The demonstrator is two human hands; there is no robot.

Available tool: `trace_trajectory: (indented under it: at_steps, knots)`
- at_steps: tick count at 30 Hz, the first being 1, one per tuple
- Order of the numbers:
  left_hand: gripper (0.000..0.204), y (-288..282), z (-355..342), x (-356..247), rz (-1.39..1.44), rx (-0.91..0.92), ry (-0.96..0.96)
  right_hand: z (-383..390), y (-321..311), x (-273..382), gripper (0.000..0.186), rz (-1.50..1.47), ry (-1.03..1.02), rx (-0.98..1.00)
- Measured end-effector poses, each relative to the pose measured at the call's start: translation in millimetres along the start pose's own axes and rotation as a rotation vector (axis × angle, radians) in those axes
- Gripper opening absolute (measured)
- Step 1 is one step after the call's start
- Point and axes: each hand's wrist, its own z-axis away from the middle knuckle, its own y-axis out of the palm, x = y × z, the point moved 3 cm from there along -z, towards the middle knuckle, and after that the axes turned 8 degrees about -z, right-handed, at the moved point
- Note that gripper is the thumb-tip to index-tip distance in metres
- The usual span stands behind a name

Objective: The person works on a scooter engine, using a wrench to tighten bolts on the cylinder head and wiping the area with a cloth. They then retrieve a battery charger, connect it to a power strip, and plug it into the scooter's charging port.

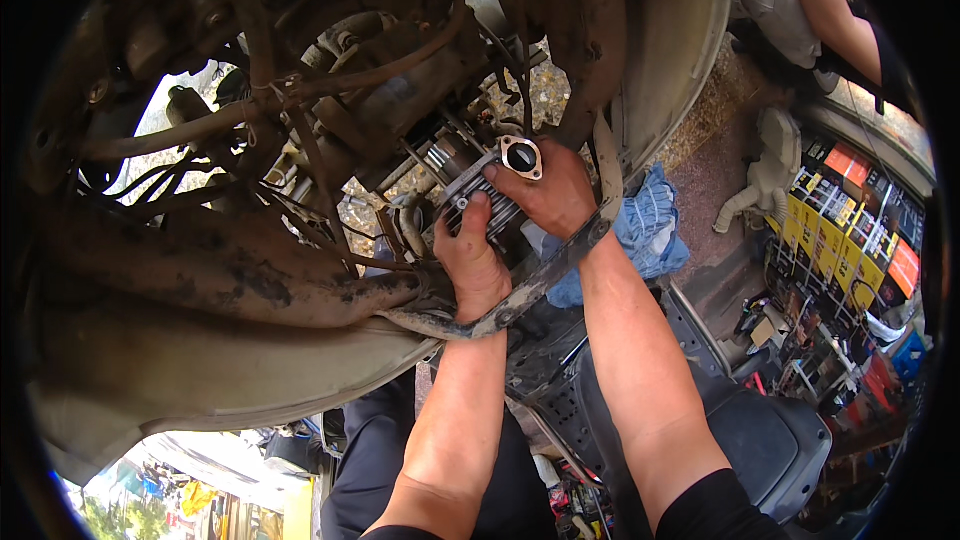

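Both of my hands grip a silver, finned cylinder head [506,216] beneath the scooter-like vehicle's frame. An oval port flange [537,172] with a round dark opening faces up from it. My left hand [473,258] grips the near side, thumb on top by a small bolt. Around the right side wraps my right hand [553,192], its thumb beside the flange; its other fingers are mostly hidden. Long metal studs [412,153] stick out past the head on its far left, close to the engine [400,95]. Whether the head touches the engine block, I cannot tell.
A scuffed frame tube [545,280] crosses above my wrists. Dirty hoses and cables [230,120] hang at left. A blue cloth [650,225] lies to the right, near a black plastic panel [760,430]. Boxes [840,230] are stacked at right; another person's arm [830,0] shows top right.
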Motion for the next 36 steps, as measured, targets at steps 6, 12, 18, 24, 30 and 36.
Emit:
trace_trajectory:
  at_steps: [6,12,18,24,30,36]
  knots:
    - [0.035,7,7,-8,-0.085,-0.034,0.038,3,3,-4,0.045,-0.079,0.016,-0.021]
    - [0.033,10,7,-11,-0.026,-0.039,0.017,3,5,-4,0.053,-0.032,0.028,-0.048]
    - [0.033,7,4,-3,0.070,-0.047,-0.016,0,2,-3,0.054,0.032,0.019,-0.040]
    - [0.030,9,4,-7,-0.063,-0.070,0.003,3,4,-3,0.046,-0.074,0.015,-0.047]
    - [0.029,10,4,-9,-0.047,-0.074,0.033,4,5,1,0.047,0.003,-0.008,-0.083]
    - [0.030,11,3,-7,-0.035,-0.068,0.022,0,2,-2,0.047,-0.022,0.031,-0.042]
